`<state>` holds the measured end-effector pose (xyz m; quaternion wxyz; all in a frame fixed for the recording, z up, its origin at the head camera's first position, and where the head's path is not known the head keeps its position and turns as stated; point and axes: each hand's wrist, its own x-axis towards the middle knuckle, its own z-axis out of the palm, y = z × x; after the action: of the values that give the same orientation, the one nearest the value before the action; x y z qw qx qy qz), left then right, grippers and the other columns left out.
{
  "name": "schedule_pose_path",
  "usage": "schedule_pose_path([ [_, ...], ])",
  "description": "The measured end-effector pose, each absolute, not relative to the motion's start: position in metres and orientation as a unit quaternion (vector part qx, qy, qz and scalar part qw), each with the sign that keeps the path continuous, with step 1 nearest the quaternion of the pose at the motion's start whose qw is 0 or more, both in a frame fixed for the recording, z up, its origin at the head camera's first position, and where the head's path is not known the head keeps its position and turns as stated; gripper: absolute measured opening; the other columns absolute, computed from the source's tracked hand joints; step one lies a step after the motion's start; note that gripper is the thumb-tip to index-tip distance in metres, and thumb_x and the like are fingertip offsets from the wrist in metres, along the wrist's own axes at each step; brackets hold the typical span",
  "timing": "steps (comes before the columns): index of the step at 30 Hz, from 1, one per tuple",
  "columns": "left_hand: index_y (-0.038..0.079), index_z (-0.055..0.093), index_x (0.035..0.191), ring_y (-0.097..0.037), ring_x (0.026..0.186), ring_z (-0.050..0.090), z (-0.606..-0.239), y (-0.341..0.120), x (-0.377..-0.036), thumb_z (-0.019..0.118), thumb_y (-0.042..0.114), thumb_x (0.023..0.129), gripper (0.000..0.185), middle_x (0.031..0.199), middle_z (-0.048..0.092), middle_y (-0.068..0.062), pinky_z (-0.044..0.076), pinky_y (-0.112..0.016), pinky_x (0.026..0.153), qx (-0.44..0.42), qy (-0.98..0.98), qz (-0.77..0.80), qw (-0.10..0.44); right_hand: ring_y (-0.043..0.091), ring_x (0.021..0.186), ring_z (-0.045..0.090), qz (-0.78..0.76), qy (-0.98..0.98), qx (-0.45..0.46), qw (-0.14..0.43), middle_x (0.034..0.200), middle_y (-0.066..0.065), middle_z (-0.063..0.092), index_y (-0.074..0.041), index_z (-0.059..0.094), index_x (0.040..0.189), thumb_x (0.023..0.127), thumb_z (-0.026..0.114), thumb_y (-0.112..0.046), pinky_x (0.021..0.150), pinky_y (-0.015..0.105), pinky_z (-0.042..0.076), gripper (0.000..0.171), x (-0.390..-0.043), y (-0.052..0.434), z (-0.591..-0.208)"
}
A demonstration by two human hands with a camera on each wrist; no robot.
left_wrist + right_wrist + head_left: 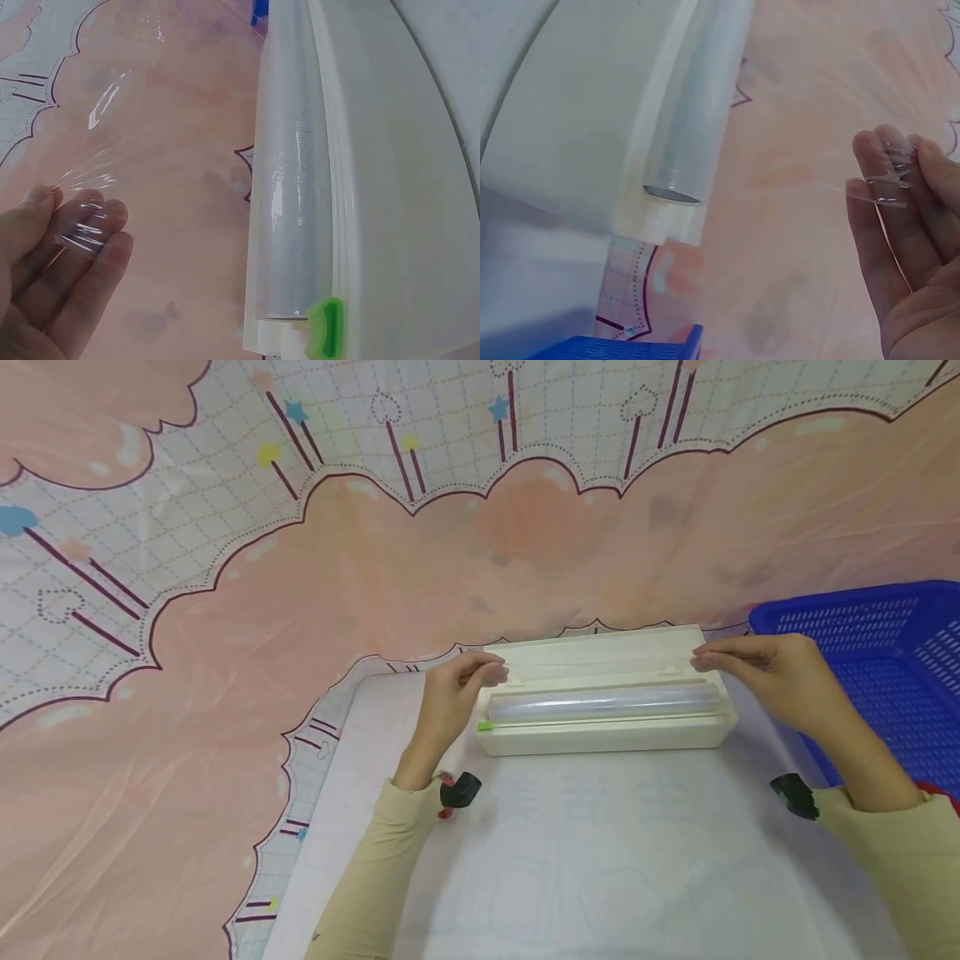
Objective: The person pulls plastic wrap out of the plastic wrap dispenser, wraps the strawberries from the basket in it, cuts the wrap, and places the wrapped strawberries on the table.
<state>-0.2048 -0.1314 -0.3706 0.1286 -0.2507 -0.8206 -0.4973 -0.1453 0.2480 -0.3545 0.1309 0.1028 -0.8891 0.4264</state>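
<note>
A cream plastic wrap dispenser (607,741) stands on the white tabletop, its lid (600,652) raised at the back. Inside it lies a shiny roll of cling film (603,702). My left hand (452,703) is at the dispenser's left end, thumb and fingers pinching a corner of clear film (86,229). On the other side, my right hand (787,681) pinches the opposite corner of the film (891,176). Between the hands the transparent sheet is stretched, with creases running out from each pinch. A green slider cutter (325,330) sits at the dispenser's left end.
A blue plastic basket (873,685) stands to the right, beside the right forearm. Behind the dispenser hangs a pink and white patterned cloth (450,577). The white tabletop (600,860) extends in front, and a black camera mount sits at each wrist.
</note>
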Motion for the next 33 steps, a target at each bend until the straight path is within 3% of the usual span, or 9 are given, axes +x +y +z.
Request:
schedule_pose_path([
  [15, 0.000, 0.072, 0.100, -0.022, 0.081, 0.073, -0.358, -0.134, -0.200, 0.064, 0.009, 0.095, 0.013, 0.090, 0.075, -0.013, 0.059, -0.027, 0.078, -0.275, -0.792, -0.522, 0.159, -0.015, 0.087, 0.063, 0.448, -0.876, 0.120, 0.133, 0.092, -0.028, 0.070, -0.005, 0.076, 0.108, 0.094, 0.067, -0.009, 0.074, 0.002, 0.046, 0.017, -0.143, 0.251, -0.345],
  [27, -0.003, 0.072, 0.100, -0.026, 0.082, 0.073, -0.347, -0.136, -0.195, 0.065, 0.007, 0.094, 0.013, 0.090, 0.075, -0.016, 0.059, -0.028, 0.078, -0.292, -0.775, -0.531, 0.177, -0.005, 0.104, 0.065, 0.513, -0.841, 0.135, 0.107, 0.103, -0.013, 0.075, -0.001, 0.072, 0.113, 0.097, 0.062, -0.009, 0.083, 0.006, 0.048, 0.020, -0.138, 0.256, -0.339],
  [33, -0.004, 0.072, 0.098, -0.026, 0.080, 0.072, -0.343, -0.137, -0.195, 0.066, 0.005, 0.093, 0.012, 0.088, 0.074, -0.016, 0.059, -0.029, 0.077, -0.297, -0.763, -0.544, 0.182, -0.001, 0.101, 0.068, 0.532, -0.829, 0.135, 0.102, 0.101, -0.007, 0.077, 0.002, 0.071, 0.113, 0.098, 0.061, -0.008, 0.084, 0.007, 0.049, 0.021, -0.138, 0.257, -0.337],
])
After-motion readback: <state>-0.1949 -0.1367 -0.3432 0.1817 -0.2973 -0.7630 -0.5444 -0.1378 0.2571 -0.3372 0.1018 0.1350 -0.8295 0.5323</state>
